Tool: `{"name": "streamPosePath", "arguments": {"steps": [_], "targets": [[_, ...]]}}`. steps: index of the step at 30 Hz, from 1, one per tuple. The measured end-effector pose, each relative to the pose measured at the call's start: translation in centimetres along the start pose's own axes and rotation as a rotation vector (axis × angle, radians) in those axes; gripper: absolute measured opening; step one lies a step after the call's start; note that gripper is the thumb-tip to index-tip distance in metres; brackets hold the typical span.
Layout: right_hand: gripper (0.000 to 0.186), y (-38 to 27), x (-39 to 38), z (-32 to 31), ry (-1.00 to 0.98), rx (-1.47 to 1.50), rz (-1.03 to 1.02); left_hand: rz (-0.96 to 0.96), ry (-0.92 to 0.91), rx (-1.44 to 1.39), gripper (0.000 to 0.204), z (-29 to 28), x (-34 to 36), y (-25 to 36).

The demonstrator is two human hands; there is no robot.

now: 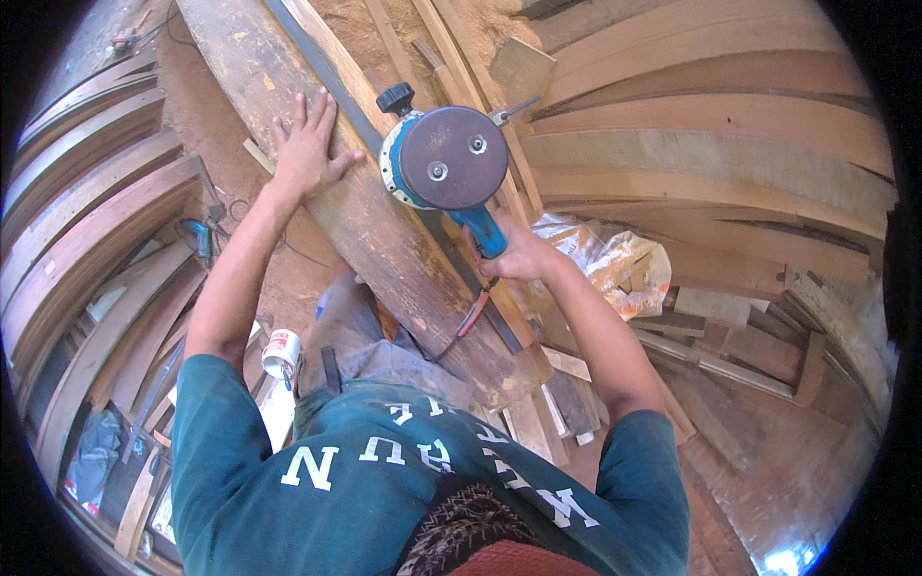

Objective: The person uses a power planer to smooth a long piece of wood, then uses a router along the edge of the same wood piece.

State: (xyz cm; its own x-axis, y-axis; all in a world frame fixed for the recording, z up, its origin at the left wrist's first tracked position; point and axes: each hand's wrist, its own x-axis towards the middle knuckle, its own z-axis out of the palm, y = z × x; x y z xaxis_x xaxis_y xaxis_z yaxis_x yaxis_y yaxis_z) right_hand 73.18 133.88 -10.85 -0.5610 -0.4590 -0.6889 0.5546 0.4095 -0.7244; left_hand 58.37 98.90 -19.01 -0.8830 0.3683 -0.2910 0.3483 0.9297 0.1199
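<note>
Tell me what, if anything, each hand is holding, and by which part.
The right hand grips the blue power tool by its handle. The left hand holds nothing; it rests with fingers spread on the wooden board.

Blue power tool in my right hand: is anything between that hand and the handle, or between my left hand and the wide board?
Nothing visible stands in between. The right hand wraps directly around the handle of the blue power tool, and the left hand rests straight on the wide board.

A blue, disc-faced tool [453,158] is near a worn plank [379,226].
</note>
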Motion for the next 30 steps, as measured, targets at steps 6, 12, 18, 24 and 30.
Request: {"name": "streamPosePath", "arguments": {"steps": [6, 12, 18, 24, 30], "targets": [[0.026, -3.8, 5.8, -1.2, 0.043, 0.033, -0.082, 0.028, 0.0, -0.031, 0.112, 0.0, 0.3, -0.4], [0.027, -10.0, 12.6, -3.4, 0.024, 0.008, -0.12, 0.04, 0.017, -0.141, 0.109, -0.4, 0.3, -0.8], [0.024, -16.3, 21.1, -5.8, 0.061, -0.129, -0.176, 0.042, -0.002, -0.262, 0.107, -1.8, 0.3, -1.1], [0.036, -24.8, 30.1, -8.0, 0.16, -0.241, -0.314, 0.072, 0.013, -0.227, 0.104, -0.7, 0.4, -1.7], [0.039, -32.3, 37.7, -9.8, 0.221, -0.356, -0.407, 0.072, -0.073, -0.326, 0.112, -1.9, 1.0, -1.8]]}}
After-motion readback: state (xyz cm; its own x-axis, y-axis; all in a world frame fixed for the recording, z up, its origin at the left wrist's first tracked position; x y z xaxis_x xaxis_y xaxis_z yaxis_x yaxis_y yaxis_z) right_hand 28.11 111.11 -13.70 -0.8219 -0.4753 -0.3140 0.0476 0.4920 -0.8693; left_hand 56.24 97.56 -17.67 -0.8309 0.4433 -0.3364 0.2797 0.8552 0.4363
